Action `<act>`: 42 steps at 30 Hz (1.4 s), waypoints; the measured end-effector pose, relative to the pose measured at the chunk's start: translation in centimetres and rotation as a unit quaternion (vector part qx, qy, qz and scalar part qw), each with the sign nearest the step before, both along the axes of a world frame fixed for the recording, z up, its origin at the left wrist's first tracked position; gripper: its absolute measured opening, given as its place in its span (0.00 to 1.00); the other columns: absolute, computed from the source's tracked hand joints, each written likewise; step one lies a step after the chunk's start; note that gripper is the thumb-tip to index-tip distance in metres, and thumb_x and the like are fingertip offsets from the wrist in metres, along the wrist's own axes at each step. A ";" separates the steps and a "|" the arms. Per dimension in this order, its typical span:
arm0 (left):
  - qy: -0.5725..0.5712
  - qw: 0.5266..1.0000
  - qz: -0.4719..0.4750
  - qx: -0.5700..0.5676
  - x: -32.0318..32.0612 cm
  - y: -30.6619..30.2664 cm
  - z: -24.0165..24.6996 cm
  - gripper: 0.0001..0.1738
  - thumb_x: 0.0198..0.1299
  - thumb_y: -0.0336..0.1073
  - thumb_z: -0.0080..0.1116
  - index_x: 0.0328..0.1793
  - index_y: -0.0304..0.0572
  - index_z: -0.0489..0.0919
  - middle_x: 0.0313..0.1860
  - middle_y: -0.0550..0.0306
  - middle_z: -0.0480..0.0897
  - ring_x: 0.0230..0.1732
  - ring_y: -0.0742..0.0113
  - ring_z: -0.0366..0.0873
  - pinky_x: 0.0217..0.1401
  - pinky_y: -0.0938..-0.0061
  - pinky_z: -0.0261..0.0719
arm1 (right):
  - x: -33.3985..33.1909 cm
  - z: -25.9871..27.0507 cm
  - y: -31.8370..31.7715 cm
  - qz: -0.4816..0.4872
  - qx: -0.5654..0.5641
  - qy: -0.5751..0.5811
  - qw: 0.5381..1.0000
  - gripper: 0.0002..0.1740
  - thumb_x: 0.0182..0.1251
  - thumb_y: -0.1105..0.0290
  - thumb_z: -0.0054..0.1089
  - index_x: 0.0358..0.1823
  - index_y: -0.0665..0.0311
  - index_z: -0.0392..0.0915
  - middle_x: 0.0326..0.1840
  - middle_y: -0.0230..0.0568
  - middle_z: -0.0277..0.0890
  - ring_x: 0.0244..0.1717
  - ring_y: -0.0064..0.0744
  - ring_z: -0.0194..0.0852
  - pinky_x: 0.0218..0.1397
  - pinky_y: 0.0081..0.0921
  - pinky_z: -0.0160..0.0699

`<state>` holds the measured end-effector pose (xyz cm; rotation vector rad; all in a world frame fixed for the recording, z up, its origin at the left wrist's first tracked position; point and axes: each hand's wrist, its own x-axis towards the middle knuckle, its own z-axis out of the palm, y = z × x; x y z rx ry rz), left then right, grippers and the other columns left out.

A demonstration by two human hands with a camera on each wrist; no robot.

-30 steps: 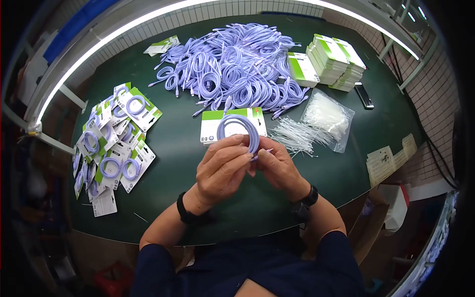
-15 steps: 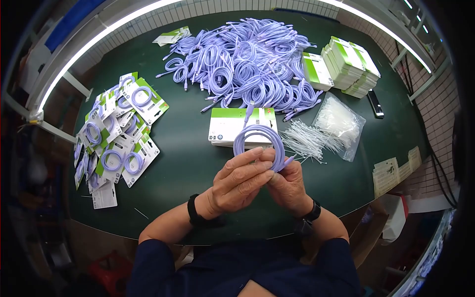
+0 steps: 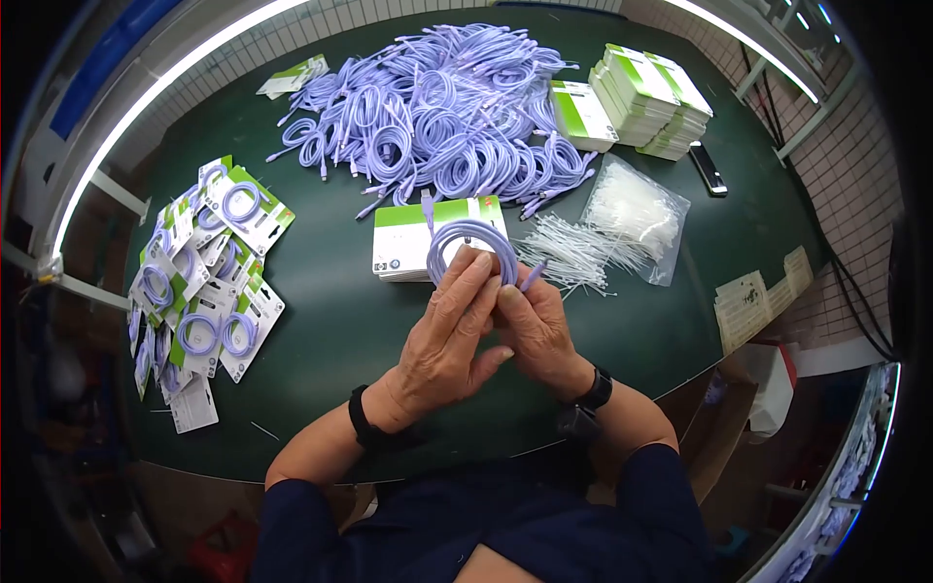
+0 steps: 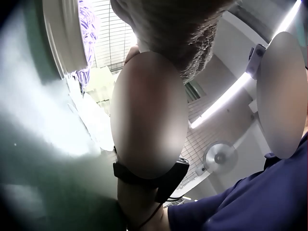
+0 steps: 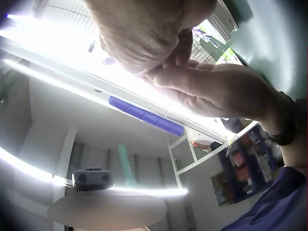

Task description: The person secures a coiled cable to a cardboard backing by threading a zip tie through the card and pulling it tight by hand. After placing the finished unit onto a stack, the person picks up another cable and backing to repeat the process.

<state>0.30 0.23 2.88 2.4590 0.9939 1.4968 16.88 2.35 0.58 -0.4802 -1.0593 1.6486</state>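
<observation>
A coiled light-purple cable is held upright between both hands in the head view, overlapping a stack of white-and-green cards. My left hand lays fairly straight fingers against the coil's lower side, thumb stretched away from it. Thumb and fingers of my right hand pinch the coil's lower right part. One cable plug points up at the left; the other end sticks out beside the right thumb. Both wrist views show mainly palms and wrists, with the coil hidden.
Behind lies a large heap of purple cables. Carded cables pile up at left. White cable ties, a plastic bag of ties, card stacks and a phone are at right. Paper sits near the right edge.
Both hands and the coil shift right, then back left in view along with the whole scene. The left thumb has come away from the coil, and the left fingers have straightened.
</observation>
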 end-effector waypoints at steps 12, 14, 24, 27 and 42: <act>-0.396 0.799 -0.145 -0.429 -0.9 1.0 -0.3 0.28 0.79 0.37 0.62 0.79 0.32 0.71 0.52 0.55 0.82 0.55 0.66 0.81 0.60 0.66 0.82 | 1.2 0.6 1.5 -0.034 0.034 -0.012 0.999 0.25 0.92 0.59 0.47 0.77 0.70 0.71 0.43 0.33 0.77 0.32 0.19 0.70 0.37 0.20 0.73; -0.451 0.760 -0.163 -0.440 -1.0 1.6 -0.3 0.27 0.81 0.38 0.59 0.79 0.33 0.70 0.48 0.58 0.82 0.51 0.70 0.80 0.59 0.68 0.82 | 0.8 0.2 1.3 0.015 0.027 -0.078 0.996 0.25 0.92 0.59 0.46 0.76 0.69 0.72 0.43 0.33 0.77 0.29 0.18 0.68 0.35 0.19 0.71; -0.569 0.579 -0.204 -0.547 -3.9 1.7 -2.0 0.26 0.86 0.43 0.50 0.80 0.33 0.71 0.30 0.67 0.73 0.32 0.75 0.70 0.53 0.71 0.82 | 1.0 -0.4 2.3 0.133 -0.096 -0.104 0.981 0.25 0.93 0.53 0.42 0.68 0.69 0.75 0.38 0.28 0.73 0.24 0.15 0.63 0.27 0.18 0.67; -0.516 0.629 -0.156 -0.561 -4.1 1.5 -2.2 0.26 0.85 0.41 0.51 0.79 0.32 0.72 0.30 0.67 0.73 0.31 0.75 0.70 0.51 0.72 0.82 | 1.2 -0.8 2.6 0.169 -0.078 -0.177 0.966 0.25 0.93 0.51 0.42 0.64 0.68 0.77 0.37 0.28 0.72 0.24 0.15 0.63 0.27 0.18 0.67; -0.234 0.849 -0.011 -0.474 -5.3 -0.5 -3.2 0.20 0.61 0.21 0.66 0.60 0.32 0.82 0.37 0.59 0.87 0.36 0.76 0.82 0.40 0.78 0.81 | 0.6 -0.9 2.4 0.265 0.047 -0.334 0.903 0.21 0.91 0.55 0.47 0.50 0.65 0.81 0.34 0.28 0.74 0.33 0.17 0.73 0.36 0.18 0.77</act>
